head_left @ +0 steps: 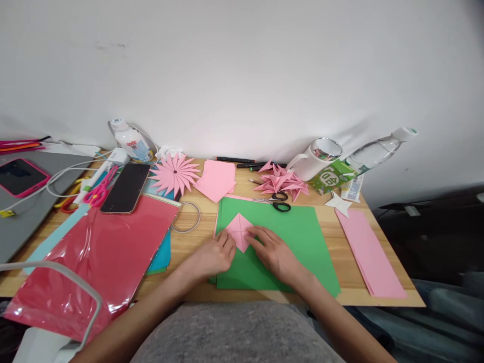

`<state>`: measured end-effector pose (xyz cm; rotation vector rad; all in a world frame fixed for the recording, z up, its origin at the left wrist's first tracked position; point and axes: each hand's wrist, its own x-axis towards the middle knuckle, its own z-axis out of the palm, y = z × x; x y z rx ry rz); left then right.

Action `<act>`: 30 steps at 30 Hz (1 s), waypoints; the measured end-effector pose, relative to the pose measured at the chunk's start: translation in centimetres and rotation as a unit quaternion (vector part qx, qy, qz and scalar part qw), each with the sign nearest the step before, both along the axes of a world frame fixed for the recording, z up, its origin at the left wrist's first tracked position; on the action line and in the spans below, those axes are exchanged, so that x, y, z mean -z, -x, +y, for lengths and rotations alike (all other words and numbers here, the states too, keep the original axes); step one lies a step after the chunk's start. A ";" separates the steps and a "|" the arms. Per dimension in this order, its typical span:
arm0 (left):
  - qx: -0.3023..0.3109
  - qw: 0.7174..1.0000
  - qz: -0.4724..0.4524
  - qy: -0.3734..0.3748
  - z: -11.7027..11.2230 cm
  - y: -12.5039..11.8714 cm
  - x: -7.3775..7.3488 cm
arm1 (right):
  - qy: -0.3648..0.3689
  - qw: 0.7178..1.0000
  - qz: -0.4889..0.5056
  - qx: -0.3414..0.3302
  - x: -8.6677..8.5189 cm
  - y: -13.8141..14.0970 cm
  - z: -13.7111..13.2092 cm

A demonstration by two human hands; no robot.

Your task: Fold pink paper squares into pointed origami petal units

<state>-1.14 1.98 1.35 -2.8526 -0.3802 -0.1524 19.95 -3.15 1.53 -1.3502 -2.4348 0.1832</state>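
Note:
A small pink square of origami paper (239, 227) with crossing crease lines lies turned like a diamond on a stack of green paper sheets (295, 247). My left hand (221, 252) is closed at its left corner, the fingers curled and gripping the edge. At the right corner, my right hand (273, 250) holds the paper between thumb and fingers. The tips of both hands partly cover these corners. Black-handled scissors (280, 201) rest at the far edge of the green sheets.
Behind lie a pink folded-paper pinwheel (175, 174), pink squares (216, 177) and a pile of folded pink pieces (282, 180). A mug (315, 159) and water bottle (378, 151) stand back right, pink strips (370, 252) nearer. A red plastic-wrapped pack (102, 257) and phone (126, 187) lie left.

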 end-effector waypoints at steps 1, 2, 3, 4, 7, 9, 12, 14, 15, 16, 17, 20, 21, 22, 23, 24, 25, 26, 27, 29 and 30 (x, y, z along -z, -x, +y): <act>-0.002 1.000 -0.004 0.008 0.2 0.1 0.1 | 0.000 1.000 0.004 0.000 0.0 -0.1 0.1; -0.005 1.000 -0.007 0.020 0.3 0.2 0.1 | -0.002 1.000 0.009 0.001 0.1 -0.1 0.2; -0.010 0.999 -0.008 0.033 0.4 0.2 0.1 | -0.005 1.000 0.012 0.003 0.1 -0.2 0.4; -0.014 0.999 -0.007 0.042 0.6 0.2 0.1 | -0.009 1.000 0.014 0.004 0.2 -0.3 0.5; -0.013 0.999 0.004 0.043 0.7 0.0 0.1 | -0.019 1.000 0.015 0.003 0.4 -0.3 0.7; -0.008 0.999 0.012 0.030 0.7 -0.2 0.1 | -0.024 1.000 0.015 0.002 0.6 -0.2 0.7; -0.005 1.000 0.020 0.002 0.5 -0.4 0.0 | -0.027 0.999 0.019 0.002 0.7 -0.2 0.6; -0.003 1.000 0.020 -0.010 0.5 -0.4 0.0 | -0.021 1.000 0.021 -0.001 0.7 -0.2 0.5; -0.004 1.000 0.017 -0.008 0.4 -0.4 0.0 | -0.017 1.000 0.021 -0.005 0.6 -0.2 0.5; -0.005 1.000 0.012 -0.002 0.4 -0.4 0.0 | -0.013 1.000 0.020 -0.011 0.5 -0.2 0.5; -0.007 1.000 0.005 0.006 0.5 -0.4 0.0 | -0.009 1.000 0.017 -0.018 0.4 -0.2 0.5; -0.011 1.000 -0.014 0.024 0.6 -0.2 0.2 | -0.005 1.000 0.005 -0.029 0.3 -0.1 0.6; -0.014 0.999 -0.019 0.027 0.7 -0.2 0.3 | -0.007 1.000 0.000 -0.026 0.2 0.0 0.6; -0.021 0.999 -0.027 0.030 0.7 -0.2 0.3 | -0.011 1.000 -0.005 -0.020 0.2 0.1 0.7; -0.029 0.998 -0.039 0.035 0.8 -0.1 0.4 | -0.015 1.000 -0.007 -0.011 0.2 0.2 0.7; -0.038 0.997 -0.054 0.043 0.9 -0.1 0.5 | -0.018 1.000 -0.005 -0.001 0.2 0.4 0.7; -0.048 0.995 -0.071 0.054 0.9 -0.1 0.5 | -0.019 1.000 0.001 0.010 0.2 0.6 0.8; -0.056 0.992 -0.088 0.068 0.9 -0.1 0.6 | -0.018 1.000 0.009 0.022 0.2 0.8 0.8; -0.063 0.989 -0.104 0.083 0.9 -0.1 0.6 | -0.016 0.999 0.019 0.033 0.2 1.0 0.8; -0.081 0.982 -0.130 0.112 0.7 -0.2 0.7 | -0.011 0.997 0.040 0.057 0.2 1.4 0.7; -0.091 0.978 -0.141 0.126 0.7 -0.3 0.8 | -0.009 0.996 0.052 0.069 0.2 1.6 0.7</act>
